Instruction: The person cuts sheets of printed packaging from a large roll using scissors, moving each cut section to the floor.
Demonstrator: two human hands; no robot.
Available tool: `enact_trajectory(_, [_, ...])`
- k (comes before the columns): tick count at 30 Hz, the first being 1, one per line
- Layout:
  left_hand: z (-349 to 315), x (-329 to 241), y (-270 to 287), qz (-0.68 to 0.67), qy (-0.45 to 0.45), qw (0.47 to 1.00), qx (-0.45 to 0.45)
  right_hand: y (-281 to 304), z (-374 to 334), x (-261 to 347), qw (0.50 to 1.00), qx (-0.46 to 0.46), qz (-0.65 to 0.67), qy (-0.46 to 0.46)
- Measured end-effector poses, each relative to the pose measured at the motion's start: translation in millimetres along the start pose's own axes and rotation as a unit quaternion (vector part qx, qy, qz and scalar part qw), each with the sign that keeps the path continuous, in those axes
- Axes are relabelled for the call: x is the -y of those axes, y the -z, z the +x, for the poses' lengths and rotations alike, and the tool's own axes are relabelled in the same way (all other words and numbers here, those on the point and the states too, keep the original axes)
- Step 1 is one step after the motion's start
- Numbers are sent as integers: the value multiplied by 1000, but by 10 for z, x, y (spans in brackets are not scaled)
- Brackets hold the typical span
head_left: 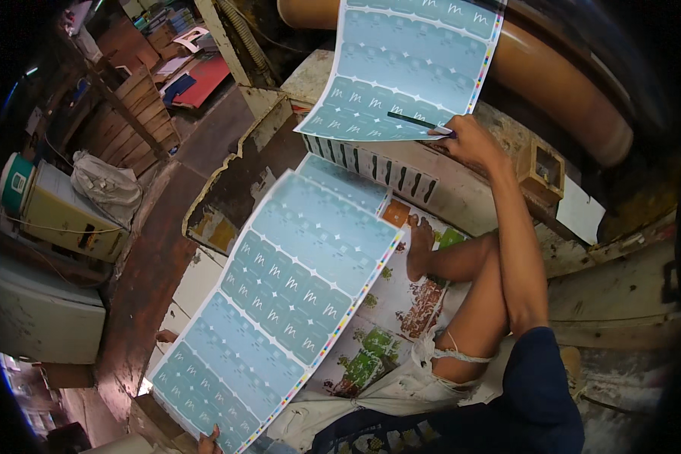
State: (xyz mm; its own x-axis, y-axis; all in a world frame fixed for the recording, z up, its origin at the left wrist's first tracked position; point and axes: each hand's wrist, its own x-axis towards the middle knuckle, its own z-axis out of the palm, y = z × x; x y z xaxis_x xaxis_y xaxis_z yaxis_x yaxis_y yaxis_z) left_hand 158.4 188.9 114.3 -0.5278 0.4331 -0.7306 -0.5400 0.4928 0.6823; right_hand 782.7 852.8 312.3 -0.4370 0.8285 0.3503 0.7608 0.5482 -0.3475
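A large printed sheet (310, 234), pale blue and teal with rows of rounded panels and a coloured strip along one edge, lies slantwise across my lap. My left hand (209, 441) pinches its near edge at the bottom of the view; only a few fingers show. A second sheet (408, 53) of the same print hangs down in front of the brown roller. My right hand (471, 141) is closed at this sheet's lower right corner, around a thin, dark-bladed knife (416, 121). The blade lies across the print, pointing left. How the fingers meet the paper is partly hidden.
A big brown roller (560, 91) spans the far right behind a worn machine ledge. A small wooden box (541, 172) sits on that ledge. My bare foot (420, 250) rests on printed paper below. Left are a white sack (106, 185) and a beige container (72, 216).
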Motion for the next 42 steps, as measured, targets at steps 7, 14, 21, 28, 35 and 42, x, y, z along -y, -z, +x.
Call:
enact_trajectory(7, [949, 135, -856, -35, -78, 996, -20, -362, -344, 800, 974, 162, 30, -156])
enact_trajectory(14, [1699, 314, -1191, -103, 15, 995, -15, -485, -199, 1115, 968, 208, 88, -105])
enact_trajectory(21, [2135, 615, -1481, -43, -67, 997, 1, -515, -222, 1158, 956, 263, 78, -102])
enact_trajectory(28, [1832, 994, -2203, 421, -369, 793, -239, -590, -207, 1200, 941, 319, 26, -106])
enact_trajectory(35, [1999, 1328, -2071, 504, -139, 841, -138, -637, -226, 1370, 943, 321, 82, -32])
enact_trajectory(42, [1668, 1089, -2550, 645, -92, 745, -144, -792, -380, 1479, 898, 422, 109, 65])
